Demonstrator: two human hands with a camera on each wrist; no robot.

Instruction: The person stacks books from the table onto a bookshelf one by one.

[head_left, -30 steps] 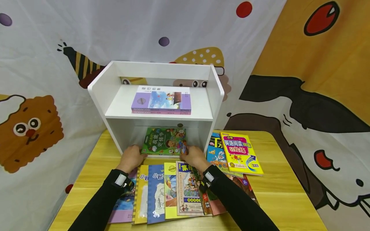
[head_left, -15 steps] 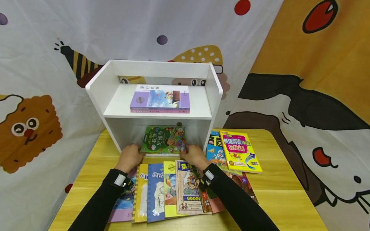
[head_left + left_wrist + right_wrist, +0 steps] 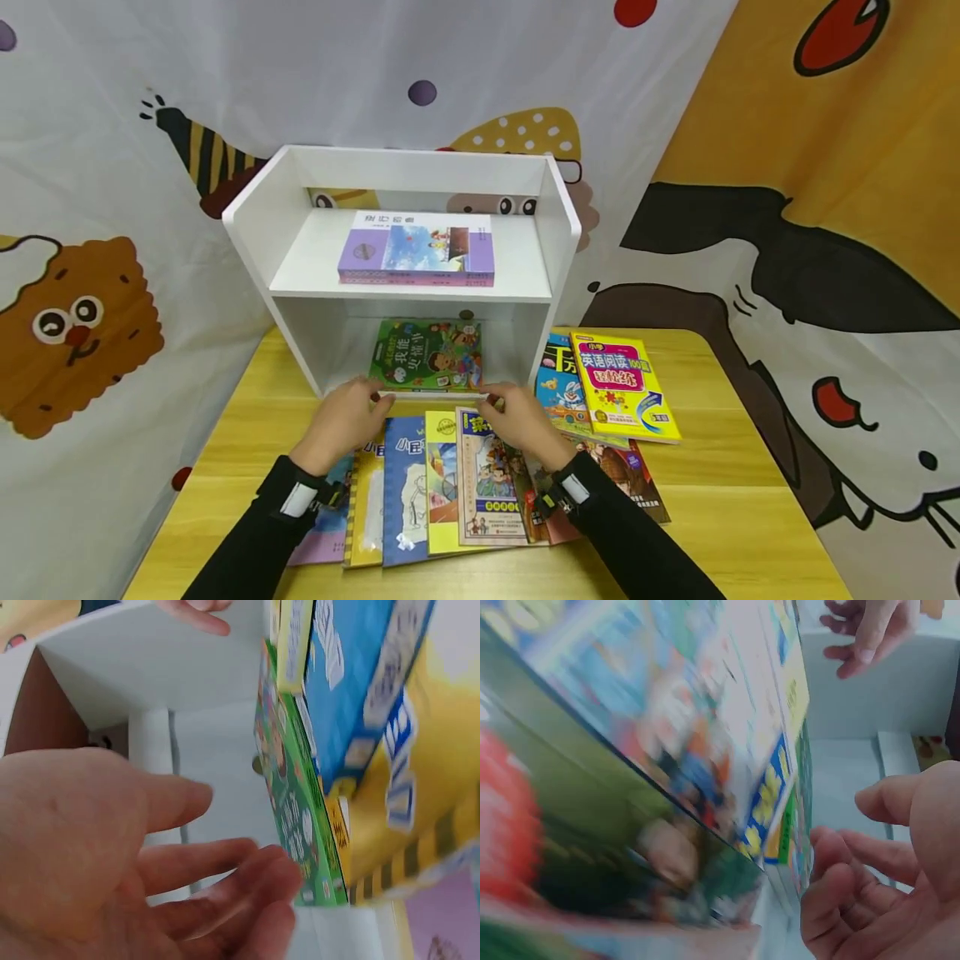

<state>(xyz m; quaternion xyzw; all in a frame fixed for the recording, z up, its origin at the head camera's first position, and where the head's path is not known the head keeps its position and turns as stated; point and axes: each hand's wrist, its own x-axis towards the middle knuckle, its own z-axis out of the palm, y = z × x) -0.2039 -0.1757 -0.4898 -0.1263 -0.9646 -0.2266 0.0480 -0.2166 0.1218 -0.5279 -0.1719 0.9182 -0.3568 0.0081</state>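
A green picture book (image 3: pixel 426 354) lies flat on the lower level of a small white bookshelf (image 3: pixel 510 292), cover up. My left hand (image 3: pixel 343 425) hovers just off the book's front left corner, thumb apart from relaxed fingers, nothing between them. Off the front right corner is my right hand (image 3: pixel 527 427), also loosely bent and holding nothing. Both wrist views show a gap between thumb and fingers of the left hand (image 3: pixel 202 877) and of the right hand (image 3: pixel 877 877). Below the hands, a row of overlapping books, among them a blue one (image 3: pixel 405 492), is partly covered by the wrists.
Purple books (image 3: pixel 417 250) are stacked on the upper shelf level. Right of the bookshelf, a yellow book (image 3: pixel 626 387) overlaps a blue one (image 3: pixel 561 392) on the wooden table (image 3: pixel 720 483). A printed cloth (image 3: pixel 202 67) hangs close behind.
Both hands have let go of the green book's front corners and drawn back slightly toward me. The book stays on the lower level. The head view has tilted a little.
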